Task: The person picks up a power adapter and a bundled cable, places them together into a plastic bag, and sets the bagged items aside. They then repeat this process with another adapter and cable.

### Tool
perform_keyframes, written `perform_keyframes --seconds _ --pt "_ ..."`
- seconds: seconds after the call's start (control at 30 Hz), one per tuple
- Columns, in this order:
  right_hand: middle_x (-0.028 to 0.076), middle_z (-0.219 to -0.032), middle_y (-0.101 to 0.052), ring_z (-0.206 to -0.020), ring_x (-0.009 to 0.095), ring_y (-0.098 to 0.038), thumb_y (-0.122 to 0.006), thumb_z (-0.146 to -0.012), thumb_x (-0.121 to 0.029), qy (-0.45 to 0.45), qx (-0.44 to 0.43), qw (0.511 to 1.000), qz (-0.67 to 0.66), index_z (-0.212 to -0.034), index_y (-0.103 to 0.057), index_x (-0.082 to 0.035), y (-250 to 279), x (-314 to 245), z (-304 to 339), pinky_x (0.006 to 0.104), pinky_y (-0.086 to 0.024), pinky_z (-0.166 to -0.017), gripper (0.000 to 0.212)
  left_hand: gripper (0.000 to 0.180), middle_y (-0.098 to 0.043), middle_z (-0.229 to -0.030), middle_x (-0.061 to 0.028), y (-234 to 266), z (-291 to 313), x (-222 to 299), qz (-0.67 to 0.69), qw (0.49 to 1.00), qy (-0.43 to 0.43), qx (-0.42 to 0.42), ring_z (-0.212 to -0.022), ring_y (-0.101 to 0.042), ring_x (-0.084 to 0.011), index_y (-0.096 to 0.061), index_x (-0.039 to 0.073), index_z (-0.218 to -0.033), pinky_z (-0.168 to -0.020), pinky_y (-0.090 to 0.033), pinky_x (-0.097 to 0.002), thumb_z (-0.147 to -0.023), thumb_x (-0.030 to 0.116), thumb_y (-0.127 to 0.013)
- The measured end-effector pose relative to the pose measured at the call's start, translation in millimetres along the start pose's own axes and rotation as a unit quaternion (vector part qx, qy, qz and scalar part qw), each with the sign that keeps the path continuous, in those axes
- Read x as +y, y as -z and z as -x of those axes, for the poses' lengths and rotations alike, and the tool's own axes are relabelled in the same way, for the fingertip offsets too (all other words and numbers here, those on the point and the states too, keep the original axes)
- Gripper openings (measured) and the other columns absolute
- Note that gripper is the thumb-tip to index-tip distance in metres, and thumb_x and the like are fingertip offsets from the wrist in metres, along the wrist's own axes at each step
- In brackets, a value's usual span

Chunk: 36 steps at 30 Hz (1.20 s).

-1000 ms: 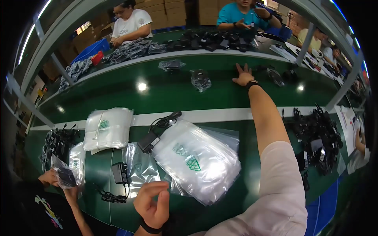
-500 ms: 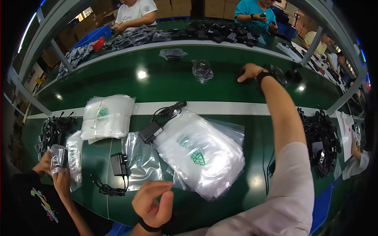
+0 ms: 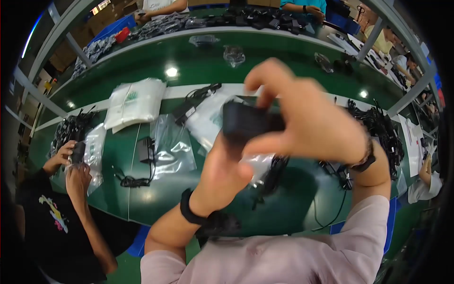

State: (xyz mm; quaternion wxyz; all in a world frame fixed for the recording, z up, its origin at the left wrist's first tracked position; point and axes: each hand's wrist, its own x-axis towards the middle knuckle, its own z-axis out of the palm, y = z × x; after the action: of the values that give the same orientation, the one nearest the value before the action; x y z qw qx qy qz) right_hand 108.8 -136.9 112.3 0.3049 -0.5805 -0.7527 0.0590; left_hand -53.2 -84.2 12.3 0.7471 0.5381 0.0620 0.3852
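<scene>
A black power adapter is held up in front of me over the stack of clear plastic bags. My left hand grips it from below, its fingers partly hidden behind it. My right hand, blurred by motion, curls round its right end, thumb along the lower edge and fingers arched above. A bundled black cord hangs beneath my right hand. Left of the stack lie another adapter with its cord and a flat clear bag. One more adapter rests at the stack's upper left edge.
A banded bag bundle lies at left. Corded adapters pile up at far left and right. Wrapped adapters sit on the belt behind. Beside me, a co-worker's hands hold a dark adapter. Metal posts frame the bench.
My right hand has come back from the far belt to the middle. My left hand has risen to meet it, and both are now at a black adapter. The view has tilted downward.
</scene>
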Motion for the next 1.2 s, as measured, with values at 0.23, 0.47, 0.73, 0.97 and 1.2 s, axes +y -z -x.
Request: perform_keyframes --seconds 0.23,0.47,0.73,0.97,1.2 --pt "0.011 -0.110 -0.053 -0.072 0.015 -0.057 -0.075 -0.070 -0.022 -0.072 0.129 0.919 -0.367 -0.121 -0.044 -0.005 -64.3 34.6 32.4 0.0263 -0.047 -0.063 0.063 0.060 -0.044 -0.125 -0.0201 4.2 -0.1 21.3 0.261 0.957 0.053 0.112 -0.116 -0.045 -0.0297 -0.037 0.002 -0.126 -0.099 -0.035 -0.0432 -0.080 0.035 -0.057" --pt "0.015 -0.109 -0.054 -0.073 0.018 -0.060 -0.062 -0.081 -0.012 -0.280 -0.068 0.761 -0.581 -0.131 -0.035 -0.003 -147.8 53.1 61.7 0.0286 -0.047 -0.062 0.057 0.054 -0.048 -0.117 -0.0194 22.3 0.5 26.4 0.344 0.934 -0.075 0.061 -0.103 -0.052 -0.0332 -0.040 0.007 -0.122 -0.092 -0.041 -0.0475 -0.076 0.032 -0.055" --pt "0.014 -0.116 -0.053 -0.081 0.013 -0.060 -0.059 -0.085 -0.014 -0.224 0.022 0.722 -0.654 -0.135 -0.032 -0.002 -109.7 50.5 52.4 0.0241 -0.048 -0.064 0.058 0.041 -0.052 -0.100 -0.0109 32.5 0.4 -9.3 0.046 0.992 0.075 0.094 -0.092 -0.055 -0.0230 -0.042 0.002 -0.116 -0.070 -0.051 -0.0392 -0.077 0.013 -0.052" --pt "0.010 -0.132 -0.042 -0.115 0.017 -0.045 -0.055 -0.089 -0.024 -0.153 0.070 0.827 -0.536 -0.134 -0.032 0.001 -135.2 62.6 54.6 0.0291 -0.037 -0.093 0.056 0.033 -0.053 -0.100 -0.0071 28.5 -1.1 -36.6 0.021 0.986 0.111 0.125 -0.090 -0.052 -0.0137 -0.047 -0.001 -0.110 -0.072 -0.047 -0.0284 -0.079 0.010 -0.052" --pt "0.013 -0.139 -0.033 -0.125 0.020 -0.034 -0.041 -0.094 -0.035 -0.087 0.086 0.867 -0.482 -0.137 -0.027 -0.001 -148.2 63.3 56.4 0.0325 -0.025 -0.104 0.056 0.034 -0.055 -0.097 -0.0059 31.9 5.5 -57.5 -0.071 0.991 0.080 0.083 -0.081 -0.053 -0.0106 -0.049 0.001 -0.109 -0.071 -0.046 -0.0252 -0.079 0.011 -0.060"
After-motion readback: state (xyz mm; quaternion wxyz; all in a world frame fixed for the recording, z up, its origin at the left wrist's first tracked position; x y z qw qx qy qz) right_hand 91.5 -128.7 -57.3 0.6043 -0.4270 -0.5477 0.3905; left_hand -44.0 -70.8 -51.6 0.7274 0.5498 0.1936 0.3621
